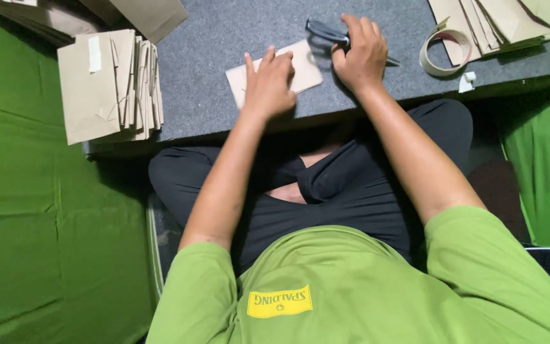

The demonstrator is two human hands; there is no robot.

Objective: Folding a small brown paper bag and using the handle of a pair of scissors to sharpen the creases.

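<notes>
Paper piece (303,67), small, tan and roughly rectangular, lies flat on the grey surface (218,38) in the upper middle of the frame, just above the near edge of that surface. The left hand (268,83) rests palm-down on it, fingers stretched flat and a little apart, pressing the paper rather than pinching it; the hand covers the left part of the piece, and the right part shows beside the fingers. Just to the right, the right hand (361,54) is curled shut around the dark handles of a tool (326,30) that looks like scissors or a punch. The tool's dark loops stick out to the upper left of the knuckles, above the top right corner of the paper, and a thin dark tip shows at the hand's right side. Whether the tool touches the paper cannot be told.

In the upper left of the frame a stack of folded tan paper bags (109,83) lies at the surface's left end. More tan sheets (498,22) sit in the upper right corner, with a roll of tape (444,54) just beside them and a small white scrap (467,81) below the roll. Green cloth (27,223) fills the left side of the frame.
</notes>
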